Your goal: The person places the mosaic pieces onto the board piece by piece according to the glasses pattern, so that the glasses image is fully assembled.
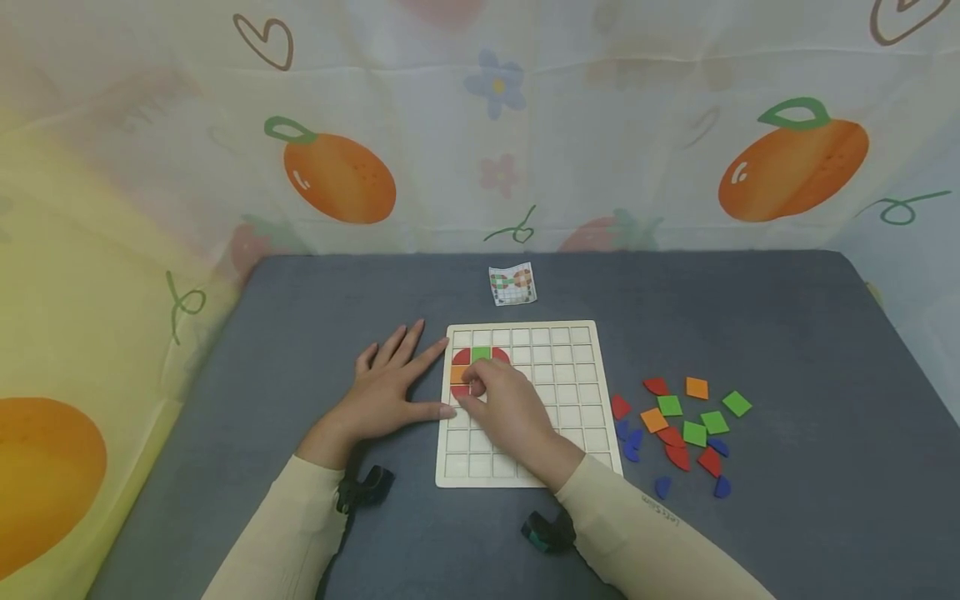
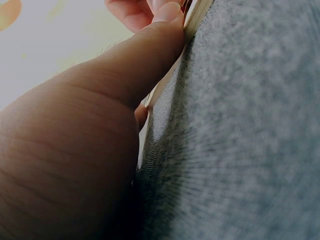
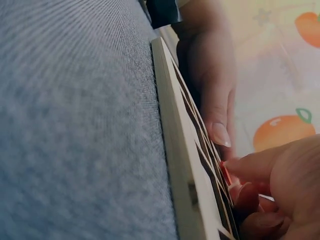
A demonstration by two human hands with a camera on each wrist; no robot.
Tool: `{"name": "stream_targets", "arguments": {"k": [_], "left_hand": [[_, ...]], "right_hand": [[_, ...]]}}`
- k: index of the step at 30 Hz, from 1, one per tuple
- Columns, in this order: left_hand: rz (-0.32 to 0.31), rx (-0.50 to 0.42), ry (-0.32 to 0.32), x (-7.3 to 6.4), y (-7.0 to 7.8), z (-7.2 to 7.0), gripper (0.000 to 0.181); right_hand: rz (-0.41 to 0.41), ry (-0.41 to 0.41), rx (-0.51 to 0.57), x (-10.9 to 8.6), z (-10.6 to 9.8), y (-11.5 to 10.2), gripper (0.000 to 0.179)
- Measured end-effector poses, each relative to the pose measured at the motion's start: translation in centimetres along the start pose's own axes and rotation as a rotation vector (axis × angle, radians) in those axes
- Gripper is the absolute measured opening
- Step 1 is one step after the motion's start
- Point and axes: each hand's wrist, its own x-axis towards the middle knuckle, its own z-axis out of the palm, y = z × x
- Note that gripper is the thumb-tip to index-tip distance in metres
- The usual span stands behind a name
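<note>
A pale gridded board (image 1: pixel 570 417) lies flat on the table. Several tiles fill cells at its upper left: red quarter-circle pieces, a green square (image 1: pixel 481 353) and an orange square (image 1: pixel 458 374). My left hand (image 1: pixel 382 400) is spread beside the board, thumb and index fingertip against its left edge. Over the left part of the board, my right hand (image 1: pixel 517 417) has thumb and index finger bent together at a red quarter-circle tile (image 3: pixel 226 173), which they pinch low against the grid. Its fingers partly cover the cells below; the left wrist view shows mainly the left thumb (image 2: pixel 150 55).
Right of the board lie loose red, green, orange (image 1: pixel 697 388) and blue tiles (image 1: pixel 663 487). A small printed pattern card (image 1: pixel 513 284) sits beyond the board. A patterned cloth (image 1: pixel 450 125) hangs behind the grey table (image 1: pixel 337 292).
</note>
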Motion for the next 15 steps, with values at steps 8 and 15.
{"name": "stream_targets", "arguments": {"k": [8,15], "left_hand": [[0.001,0.005,-0.004,0.0,-0.1,0.1,0.108],[0.008,0.004,0.004,0.0,-0.2,0.0,0.108]], "right_hand": [[0.046,-0.047,0.213,-0.3,-1.1,0.1,0.026],[0.037,-0.085,0.41,-0.9,-3.8,0.1,0.037]]}}
